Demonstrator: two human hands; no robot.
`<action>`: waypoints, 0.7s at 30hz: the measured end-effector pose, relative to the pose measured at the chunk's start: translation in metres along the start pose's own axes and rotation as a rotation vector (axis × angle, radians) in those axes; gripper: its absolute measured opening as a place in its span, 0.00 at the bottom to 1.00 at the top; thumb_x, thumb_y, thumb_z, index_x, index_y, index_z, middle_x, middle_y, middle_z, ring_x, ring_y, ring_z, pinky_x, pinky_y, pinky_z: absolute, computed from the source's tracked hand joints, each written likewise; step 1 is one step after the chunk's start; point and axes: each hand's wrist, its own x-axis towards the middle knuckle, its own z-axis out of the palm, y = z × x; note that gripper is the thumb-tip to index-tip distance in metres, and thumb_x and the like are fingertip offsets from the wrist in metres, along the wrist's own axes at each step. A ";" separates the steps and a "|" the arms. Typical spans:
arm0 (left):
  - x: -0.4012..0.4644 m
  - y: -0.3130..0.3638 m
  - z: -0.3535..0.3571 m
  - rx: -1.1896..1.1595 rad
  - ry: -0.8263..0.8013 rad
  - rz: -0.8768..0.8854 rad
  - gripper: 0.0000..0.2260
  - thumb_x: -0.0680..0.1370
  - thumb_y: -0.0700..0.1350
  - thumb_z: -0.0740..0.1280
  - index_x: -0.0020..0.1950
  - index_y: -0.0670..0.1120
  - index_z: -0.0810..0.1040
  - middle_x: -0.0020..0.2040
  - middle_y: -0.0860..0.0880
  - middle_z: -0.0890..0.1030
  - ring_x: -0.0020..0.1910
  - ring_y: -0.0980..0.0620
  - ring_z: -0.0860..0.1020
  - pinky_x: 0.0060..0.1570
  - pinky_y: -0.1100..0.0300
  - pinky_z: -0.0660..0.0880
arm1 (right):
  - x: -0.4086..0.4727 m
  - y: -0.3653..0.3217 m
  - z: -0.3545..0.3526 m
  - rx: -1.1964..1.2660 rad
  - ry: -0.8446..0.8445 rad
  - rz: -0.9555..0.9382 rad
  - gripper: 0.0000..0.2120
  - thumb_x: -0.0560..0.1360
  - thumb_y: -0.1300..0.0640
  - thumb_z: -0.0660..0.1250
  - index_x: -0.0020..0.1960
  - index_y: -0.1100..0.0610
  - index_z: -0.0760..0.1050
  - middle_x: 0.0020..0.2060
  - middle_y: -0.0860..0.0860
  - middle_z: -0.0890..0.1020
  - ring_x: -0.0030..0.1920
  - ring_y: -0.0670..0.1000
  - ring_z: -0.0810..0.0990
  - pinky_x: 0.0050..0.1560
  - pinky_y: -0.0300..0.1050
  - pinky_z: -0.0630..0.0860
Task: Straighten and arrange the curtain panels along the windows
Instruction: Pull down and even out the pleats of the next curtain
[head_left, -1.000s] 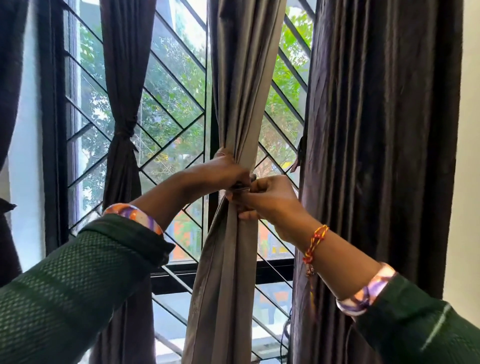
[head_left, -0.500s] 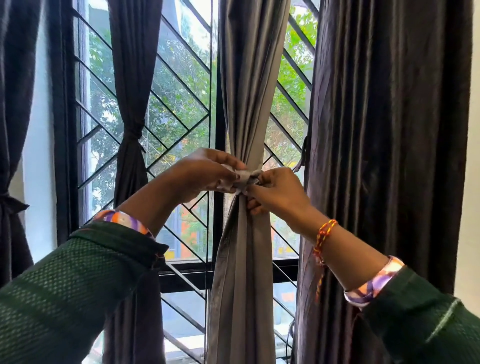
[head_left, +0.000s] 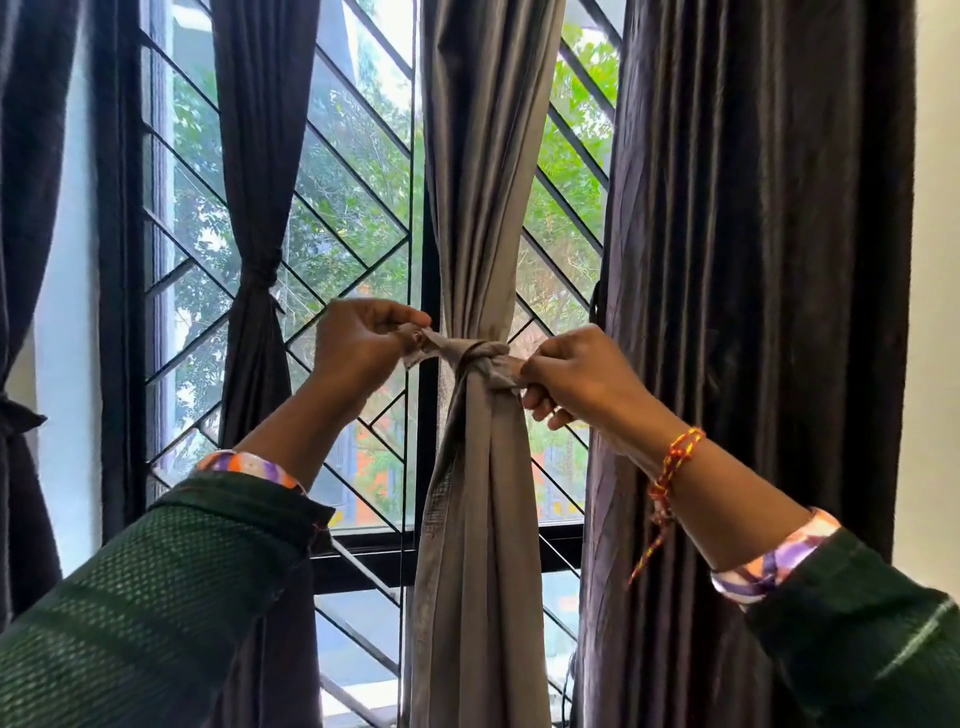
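Behind the window grille (head_left: 358, 197) we see blurred foliage. Our left hand (head_left: 358, 348) and right hand (head_left: 576, 374) each pinch one end of the tie (head_left: 478, 358) knotted around the grey curtain panel (head_left: 483, 156) at the window's centre. Dark panels (head_left: 753, 260) flank it; their tops are cut off.

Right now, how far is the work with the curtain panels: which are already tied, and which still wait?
Done: the dark panel left of centre is already cinched by a tie at its middle. In hand: the left hand and right hand each pinch an end of the tie knotted around the grey panel. Left: the wide dark panel on the right hangs loose, with no tie visible.
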 end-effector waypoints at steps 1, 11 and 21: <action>0.000 -0.004 0.000 0.028 0.016 0.009 0.08 0.70 0.30 0.69 0.47 0.38 0.81 0.27 0.57 0.81 0.28 0.62 0.79 0.37 0.68 0.77 | -0.001 0.003 -0.004 0.009 0.000 0.010 0.12 0.72 0.68 0.61 0.31 0.63 0.75 0.25 0.55 0.77 0.21 0.47 0.73 0.20 0.35 0.69; -0.011 -0.016 0.026 0.744 -0.032 0.176 0.14 0.68 0.48 0.58 0.47 0.55 0.81 0.49 0.51 0.83 0.56 0.46 0.77 0.59 0.51 0.62 | 0.024 0.051 0.009 -0.176 -0.009 0.023 0.09 0.74 0.56 0.62 0.43 0.60 0.78 0.38 0.61 0.83 0.38 0.62 0.83 0.39 0.57 0.81; -0.009 -0.007 0.123 0.646 -0.376 0.401 0.14 0.68 0.51 0.61 0.47 0.50 0.82 0.44 0.50 0.84 0.45 0.47 0.81 0.47 0.51 0.77 | 0.019 0.098 -0.056 -0.250 0.114 0.008 0.10 0.72 0.55 0.65 0.35 0.57 0.79 0.29 0.52 0.83 0.32 0.51 0.82 0.42 0.54 0.81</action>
